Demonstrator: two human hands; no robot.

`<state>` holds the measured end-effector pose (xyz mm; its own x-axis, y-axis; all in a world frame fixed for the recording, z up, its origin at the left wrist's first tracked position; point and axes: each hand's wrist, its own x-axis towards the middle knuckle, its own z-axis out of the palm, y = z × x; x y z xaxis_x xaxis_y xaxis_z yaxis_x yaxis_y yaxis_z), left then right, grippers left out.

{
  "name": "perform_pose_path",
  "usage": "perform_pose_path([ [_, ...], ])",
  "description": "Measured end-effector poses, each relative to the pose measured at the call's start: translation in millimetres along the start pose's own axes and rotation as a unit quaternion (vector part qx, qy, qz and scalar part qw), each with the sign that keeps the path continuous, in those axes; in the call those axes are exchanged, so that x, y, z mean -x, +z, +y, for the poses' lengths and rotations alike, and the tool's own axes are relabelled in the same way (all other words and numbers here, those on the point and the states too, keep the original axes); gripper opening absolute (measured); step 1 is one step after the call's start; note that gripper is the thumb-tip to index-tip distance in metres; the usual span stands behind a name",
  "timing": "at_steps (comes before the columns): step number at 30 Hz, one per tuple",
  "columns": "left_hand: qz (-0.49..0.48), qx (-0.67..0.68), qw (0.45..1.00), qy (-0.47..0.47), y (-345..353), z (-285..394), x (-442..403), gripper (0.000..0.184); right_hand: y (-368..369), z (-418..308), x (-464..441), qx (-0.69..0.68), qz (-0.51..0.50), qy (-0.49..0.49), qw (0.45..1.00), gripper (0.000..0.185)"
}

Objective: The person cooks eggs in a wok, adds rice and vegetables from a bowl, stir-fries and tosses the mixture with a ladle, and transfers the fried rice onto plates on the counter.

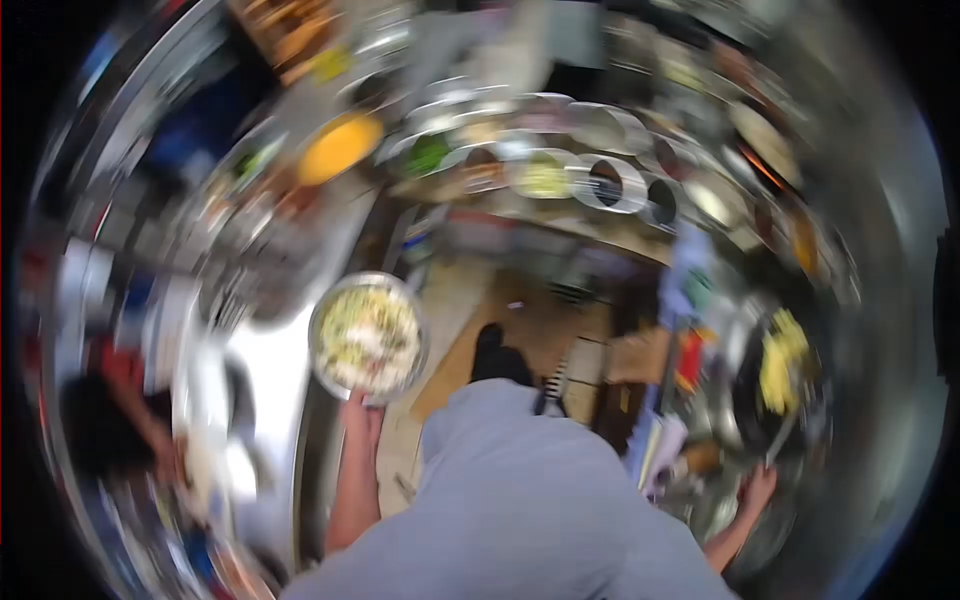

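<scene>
Wears plain light grey top [540, 490], bottom centre of frame, forearms [352, 490] bare; black shoe [490, 340] near middle, blurred.

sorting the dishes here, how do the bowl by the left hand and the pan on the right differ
The bowl is light, shiny metal; the pan is dark.
The bowl holds a pale green and whitish mix; the pan holds yellow food.
The mix covers most of the bowl's inside, while the pan shows dark bare surface beside its food.
Both contain food.
</scene>
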<state>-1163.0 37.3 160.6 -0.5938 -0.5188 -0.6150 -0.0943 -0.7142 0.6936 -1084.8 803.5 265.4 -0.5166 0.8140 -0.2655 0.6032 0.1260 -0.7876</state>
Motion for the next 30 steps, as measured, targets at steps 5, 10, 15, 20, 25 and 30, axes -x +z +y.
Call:
perform_pose_path([
  [5,-0.272,-0.333,0.895,-0.118,168,-47,-44,0.043,20,-74,109,-0.304,0.075,0.091,0.945,0.034],
  [10,-0.518,-0.348,0.766,-0.155,390,-118,13,0.043,93,-46,141,-0.335,0.12,0.105,0.929,0.046],
  [15,-0.729,-0.464,0.503,0.02,598,-233,115,0.054,113,-62,178,-0.395,0.132,0.135,0.899,0.047],
  [20,-0.815,-0.395,0.297,0.303,695,-320,265,0.067,122,-100,206,-0.355,0.182,0.153,0.904,0.047],
  [25,-0.791,-0.289,0.203,0.499,662,-416,308,0.084,140,-131,217,-0.288,0.243,0.139,0.916,0.054],
  [30,-0.766,-0.389,0.079,0.506,662,-500,333,0.074,164,-128,215,-0.104,0.353,0.139,0.919,0.056],
])
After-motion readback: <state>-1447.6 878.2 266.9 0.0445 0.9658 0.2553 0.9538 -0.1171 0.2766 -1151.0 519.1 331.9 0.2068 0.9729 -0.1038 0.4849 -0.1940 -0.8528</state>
